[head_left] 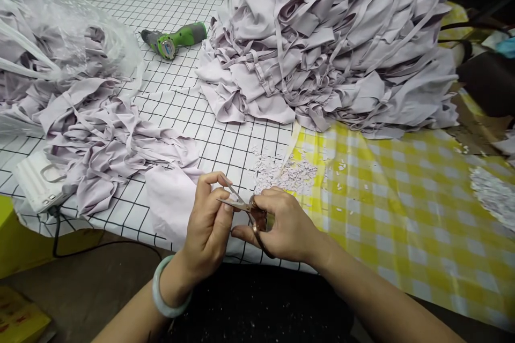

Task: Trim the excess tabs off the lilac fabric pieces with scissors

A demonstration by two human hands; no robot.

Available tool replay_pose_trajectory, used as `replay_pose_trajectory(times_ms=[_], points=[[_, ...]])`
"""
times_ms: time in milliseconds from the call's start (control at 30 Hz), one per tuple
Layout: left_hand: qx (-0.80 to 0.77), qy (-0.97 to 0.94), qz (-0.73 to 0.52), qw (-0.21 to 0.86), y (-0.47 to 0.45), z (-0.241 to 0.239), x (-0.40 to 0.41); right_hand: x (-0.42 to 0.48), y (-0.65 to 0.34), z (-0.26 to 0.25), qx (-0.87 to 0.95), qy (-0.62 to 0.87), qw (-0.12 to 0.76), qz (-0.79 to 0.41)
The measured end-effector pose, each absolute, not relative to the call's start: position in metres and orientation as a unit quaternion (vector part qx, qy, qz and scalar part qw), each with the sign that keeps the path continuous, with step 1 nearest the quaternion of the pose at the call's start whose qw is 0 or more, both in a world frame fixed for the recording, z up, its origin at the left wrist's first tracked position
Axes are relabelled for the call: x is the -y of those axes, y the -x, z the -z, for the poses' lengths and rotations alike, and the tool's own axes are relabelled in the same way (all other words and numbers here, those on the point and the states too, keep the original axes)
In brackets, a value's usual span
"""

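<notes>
My right hand (284, 220) is closed round the handles of a pair of scissors (244, 207), thumb and fingers in the copper-coloured loops. The blades stand apart, pointing left at the fingertips of my left hand (209, 225). That hand is closed in a pinch, and a pale lilac fabric piece (171, 201) runs behind it; the gripped edge is mostly hidden by the fingers. Just beyond both hands lies a scatter of tiny fabric snippets (289, 172).
A large heap of lilac fabric pieces (330, 48) rises at the back. More fabric (100, 139) spills from a clear plastic bag (116, 37) on the left. Also on the grid-patterned cloth (225, 144) are a green power tool (173, 40) and a white corded box (38, 182).
</notes>
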State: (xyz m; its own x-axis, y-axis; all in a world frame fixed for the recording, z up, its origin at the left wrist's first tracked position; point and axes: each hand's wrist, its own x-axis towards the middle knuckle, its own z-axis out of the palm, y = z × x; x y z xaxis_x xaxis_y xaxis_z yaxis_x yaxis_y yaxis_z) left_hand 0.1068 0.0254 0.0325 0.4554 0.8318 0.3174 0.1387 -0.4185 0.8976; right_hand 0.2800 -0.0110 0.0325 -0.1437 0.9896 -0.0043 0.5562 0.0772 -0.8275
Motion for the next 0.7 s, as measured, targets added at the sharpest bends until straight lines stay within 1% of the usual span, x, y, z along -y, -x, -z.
replay_pose_trajectory(times_ms=[467, 600, 700], points=[[-0.311, -0.76, -0.386, 0.42, -0.122, -0.034, -0.026, 0.017, -0.289, -0.029, 0.637, 0.592, 0.328, -0.369], [-0.282, -0.777, -0.368, 0.426, -0.139, -0.031, -0.03, 0.029, -0.301, -0.022, 0.599, 0.633, 0.329, -0.363], [-0.25, -0.785, -0.349, 0.447, -0.153, -0.022, -0.036, 0.04, -0.31, -0.014, 0.545, 0.678, 0.314, -0.38]])
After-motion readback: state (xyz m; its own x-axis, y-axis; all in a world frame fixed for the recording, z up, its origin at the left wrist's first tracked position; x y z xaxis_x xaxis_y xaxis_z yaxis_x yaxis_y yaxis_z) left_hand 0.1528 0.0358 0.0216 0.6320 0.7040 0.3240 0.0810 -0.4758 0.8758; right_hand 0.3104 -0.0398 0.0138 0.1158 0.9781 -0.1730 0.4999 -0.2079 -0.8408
